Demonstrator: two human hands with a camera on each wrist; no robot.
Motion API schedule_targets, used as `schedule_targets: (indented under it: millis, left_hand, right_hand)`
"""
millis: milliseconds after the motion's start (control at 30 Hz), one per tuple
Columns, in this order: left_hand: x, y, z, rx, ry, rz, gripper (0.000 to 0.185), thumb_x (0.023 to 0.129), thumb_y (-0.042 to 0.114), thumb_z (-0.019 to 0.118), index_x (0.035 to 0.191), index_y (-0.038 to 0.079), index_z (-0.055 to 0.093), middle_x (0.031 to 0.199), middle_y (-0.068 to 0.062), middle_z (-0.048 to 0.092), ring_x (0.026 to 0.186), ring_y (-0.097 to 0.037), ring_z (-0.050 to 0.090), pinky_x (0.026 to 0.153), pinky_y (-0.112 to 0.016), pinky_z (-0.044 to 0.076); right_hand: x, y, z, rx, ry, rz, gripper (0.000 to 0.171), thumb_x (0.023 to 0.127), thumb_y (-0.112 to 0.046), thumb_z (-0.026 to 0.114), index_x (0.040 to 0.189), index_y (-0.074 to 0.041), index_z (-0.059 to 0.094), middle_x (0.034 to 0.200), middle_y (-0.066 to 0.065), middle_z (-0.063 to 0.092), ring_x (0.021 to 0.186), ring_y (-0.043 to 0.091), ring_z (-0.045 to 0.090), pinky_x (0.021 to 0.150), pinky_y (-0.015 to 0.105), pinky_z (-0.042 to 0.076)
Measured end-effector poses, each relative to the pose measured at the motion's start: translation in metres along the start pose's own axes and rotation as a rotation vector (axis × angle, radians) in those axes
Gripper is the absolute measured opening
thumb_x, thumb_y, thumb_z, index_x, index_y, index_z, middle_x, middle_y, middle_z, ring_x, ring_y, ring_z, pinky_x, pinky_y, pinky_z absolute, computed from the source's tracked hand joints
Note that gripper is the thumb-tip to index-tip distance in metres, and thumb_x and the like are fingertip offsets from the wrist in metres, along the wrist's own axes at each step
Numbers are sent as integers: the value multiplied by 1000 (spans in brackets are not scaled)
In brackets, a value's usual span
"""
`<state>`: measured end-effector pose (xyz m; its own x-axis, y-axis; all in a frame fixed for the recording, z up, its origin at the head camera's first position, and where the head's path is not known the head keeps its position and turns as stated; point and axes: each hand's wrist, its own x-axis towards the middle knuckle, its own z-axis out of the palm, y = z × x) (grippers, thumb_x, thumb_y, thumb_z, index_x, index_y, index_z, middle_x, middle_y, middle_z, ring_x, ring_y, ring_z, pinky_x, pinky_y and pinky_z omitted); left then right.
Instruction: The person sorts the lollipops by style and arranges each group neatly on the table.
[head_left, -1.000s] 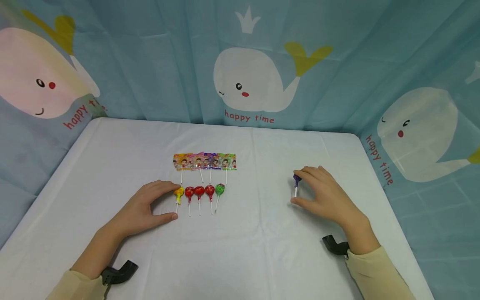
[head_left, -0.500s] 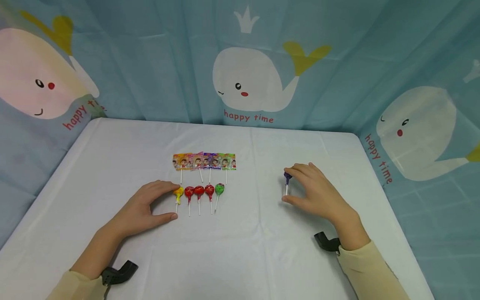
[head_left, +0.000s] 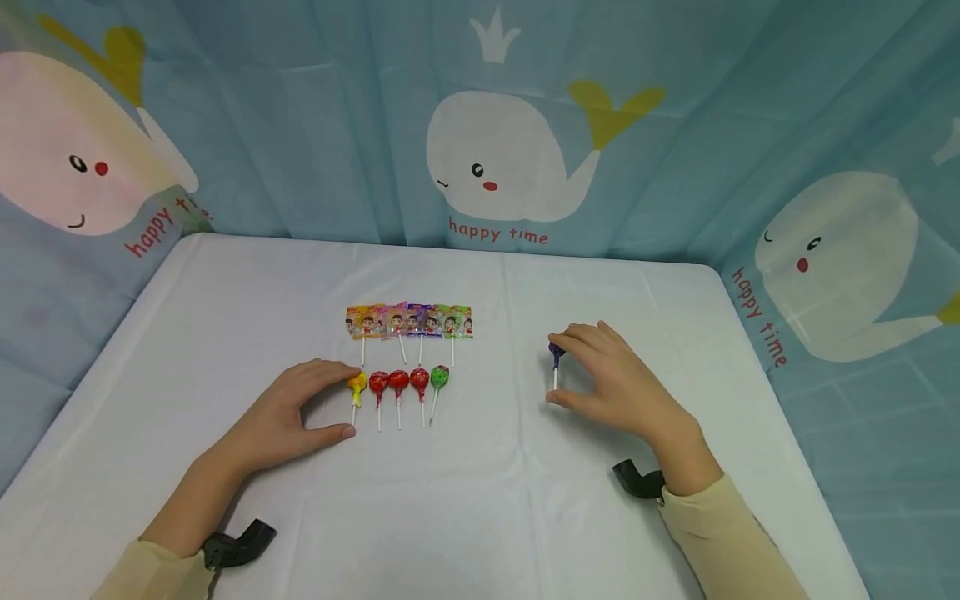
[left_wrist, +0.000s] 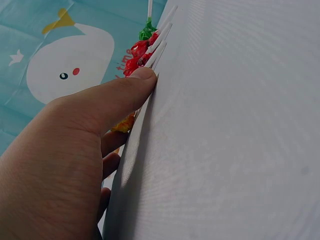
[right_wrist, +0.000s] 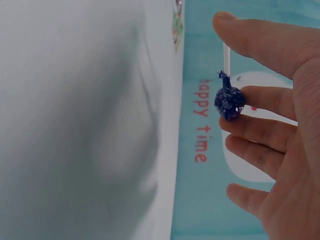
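In the head view my left hand point(head_left: 279, 419) rests on the table at the left end of a row of lollipops. Its thumb and forefinger span a yellow lollipop point(head_left: 357, 385), forefinger at the candy and thumb by the stick's end. Beside it lie several red lollipops point(head_left: 398, 381) and a green lollipop point(head_left: 439, 379). My right hand point(head_left: 628, 385) holds a purple lollipop point(right_wrist: 229, 102) lengthwise above the table, candy against the fingers and stick toward the thumb. Its other fingers are spread apart in the right wrist view.
Behind the row lie several lollipops in flat printed wrappers, orange point(head_left: 365, 322), pink, purple and green point(head_left: 457, 322), sticks toward me. A white cloth point(head_left: 465, 508) covers the table. A blue whale-print curtain point(head_left: 337, 125) hangs around its back and sides.
My right hand has moved left with the purple lollipop, toward the row. The left hand and the lollipops near it have stayed in place.
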<state>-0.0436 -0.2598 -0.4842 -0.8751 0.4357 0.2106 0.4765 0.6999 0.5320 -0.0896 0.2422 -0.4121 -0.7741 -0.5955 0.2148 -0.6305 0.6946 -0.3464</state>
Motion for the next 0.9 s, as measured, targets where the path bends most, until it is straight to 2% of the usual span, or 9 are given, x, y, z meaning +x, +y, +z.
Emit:
schedule_targets:
  millis: [200, 467, 767, 900]
  left_hand:
    - [0, 0, -1, 0, 3, 5, 80, 81, 39, 99, 152, 27, 64, 148, 4, 66, 139, -25, 56, 117, -48, 41]
    - [1, 0, -1, 1, 3, 10, 80, 82, 41, 98, 152, 28, 64, 148, 5, 65, 139, -24, 56, 116, -50, 42]
    - [1, -2, 0, -14, 10, 25, 80, 81, 39, 99, 152, 29, 64, 147, 7, 65, 138, -21, 56, 118, -39, 37]
    - [1, -3, 1, -14, 11, 24, 80, 81, 40, 99, 152, 29, 64, 147, 7, 66, 138, -22, 56, 118, -39, 37]
  right_hand:
    - [6, -6, 6, -2, -23, -11, 78, 86, -41, 94, 148, -5, 65, 144, 10, 64, 140, 31, 56, 129, 62, 25]
    - [13, -11, 15, -6, -38, -42, 77, 87, -42, 94, 149, -6, 65, 144, 9, 64, 140, 29, 56, 130, 62, 25]
    - [24, -19, 18, -10, -42, -61, 78, 87, -43, 93, 149, -6, 64, 145, 8, 63, 140, 27, 55, 130, 60, 25]
    - [30, -23, 20, 3, -41, -77, 77, 87, -43, 93, 148, -6, 65, 144, 7, 64, 139, 27, 56, 130, 61, 25]
